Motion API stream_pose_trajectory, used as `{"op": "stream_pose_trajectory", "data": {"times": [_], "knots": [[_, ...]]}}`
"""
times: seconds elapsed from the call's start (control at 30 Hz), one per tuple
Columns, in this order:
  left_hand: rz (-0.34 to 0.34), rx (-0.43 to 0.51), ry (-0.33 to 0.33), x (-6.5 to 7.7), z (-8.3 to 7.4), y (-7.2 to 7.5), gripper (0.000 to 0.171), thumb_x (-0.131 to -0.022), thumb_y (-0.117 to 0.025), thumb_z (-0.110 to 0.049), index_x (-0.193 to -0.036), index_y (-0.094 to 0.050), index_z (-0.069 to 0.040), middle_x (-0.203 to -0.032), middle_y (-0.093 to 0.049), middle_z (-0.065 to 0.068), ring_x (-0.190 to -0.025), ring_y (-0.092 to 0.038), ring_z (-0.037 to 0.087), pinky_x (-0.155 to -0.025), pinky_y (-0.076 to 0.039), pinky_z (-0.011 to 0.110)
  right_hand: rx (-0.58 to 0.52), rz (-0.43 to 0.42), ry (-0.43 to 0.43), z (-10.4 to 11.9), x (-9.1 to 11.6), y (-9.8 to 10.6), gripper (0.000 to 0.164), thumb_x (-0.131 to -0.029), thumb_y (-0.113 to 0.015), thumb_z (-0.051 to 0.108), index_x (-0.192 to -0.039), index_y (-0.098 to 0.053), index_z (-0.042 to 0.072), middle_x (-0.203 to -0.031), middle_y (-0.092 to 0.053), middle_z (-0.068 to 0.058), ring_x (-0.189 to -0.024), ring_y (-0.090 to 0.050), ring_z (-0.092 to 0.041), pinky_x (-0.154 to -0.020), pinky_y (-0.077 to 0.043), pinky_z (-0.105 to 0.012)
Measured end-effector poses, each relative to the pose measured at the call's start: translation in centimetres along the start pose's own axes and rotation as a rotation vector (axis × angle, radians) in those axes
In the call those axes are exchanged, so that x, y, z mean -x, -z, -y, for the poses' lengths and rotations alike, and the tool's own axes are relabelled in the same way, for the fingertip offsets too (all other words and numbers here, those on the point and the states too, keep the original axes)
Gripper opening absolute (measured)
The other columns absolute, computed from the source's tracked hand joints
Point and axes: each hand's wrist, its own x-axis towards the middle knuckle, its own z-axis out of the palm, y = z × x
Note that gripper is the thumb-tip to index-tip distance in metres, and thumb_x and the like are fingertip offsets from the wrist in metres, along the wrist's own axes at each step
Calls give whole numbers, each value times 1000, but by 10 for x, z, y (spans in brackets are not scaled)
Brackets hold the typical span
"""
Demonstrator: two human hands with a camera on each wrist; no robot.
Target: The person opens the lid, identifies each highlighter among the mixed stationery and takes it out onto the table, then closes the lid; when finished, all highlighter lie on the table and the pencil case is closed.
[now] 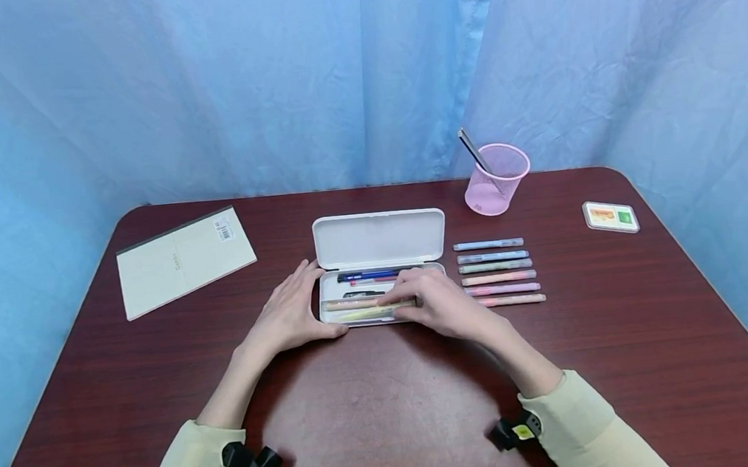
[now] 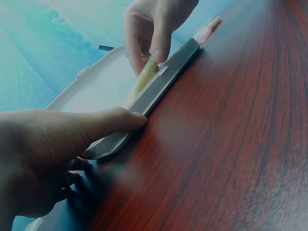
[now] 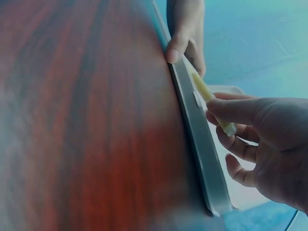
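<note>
A white pencil case (image 1: 380,239) lies with its lid raised. My left hand (image 1: 290,311) holds its left end, thumb on the front wall and fingers toward the hinge side. Between thumb and fingers my right hand (image 1: 443,301) pinches a pale yellow highlighter (image 3: 203,89), which slants low over the case's front edge in the right wrist view. Inside the case are a beige pen (image 1: 350,304), a blue pen (image 1: 371,274), a red-tipped pen (image 1: 365,282) and a small black item (image 1: 362,294). The right hand covers the right part of the tray.
Several pastel pens lie in a row right of the case, among them a blue pen (image 1: 488,244) and a pink pen (image 1: 510,300). Behind them stands a pink mesh cup (image 1: 499,178) holding a dark pen. A notebook (image 1: 183,265) lies left, a small flat case (image 1: 611,217) right.
</note>
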Motion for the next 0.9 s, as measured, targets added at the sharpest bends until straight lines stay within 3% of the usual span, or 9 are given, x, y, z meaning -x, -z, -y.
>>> {"op": "stream_pose_trajectory", "data": {"times": [0.23,0.43,0.63,0.9], "knots": [[-8,-1,0,1,0,0,100,-70,-85,-52,-149,-45,-6,-169,-32,13,-160,-22,34,-124,-28,63,-153,2,-69,-12,14,15,23,-91,-78,12,-110,-81,24,-90,-69,9,-80,-55,-6,-69,-48,-26],[-1,-6,5,0,0,1,100,-71,-85,-53,-150,-44,-6,-169,-31,13,-161,-22,33,-125,-27,62,-220,11,-121,-22,35,34,25,-90,-79,12,-110,-81,26,-100,-72,9,-90,-59,-6,-77,-52,-30],[-5,-9,5,0,0,1,100,-71,-85,-53,-150,-44,-6,-169,-31,13,-161,-22,33,-125,-28,61,-254,20,-167,-39,60,54,25,-91,-78,13,-113,-80,26,-97,-71,7,-89,-60,-6,-77,-52,-21],[3,-7,13,0,-1,1,102,-70,-85,-54,-151,-43,-7,-170,-30,12,-161,-21,32,-125,-27,63,-226,-9,-269,-58,93,75,28,-89,-81,18,-116,-79,25,-105,-75,9,-92,-65,-7,-77,-55,-21]]}}
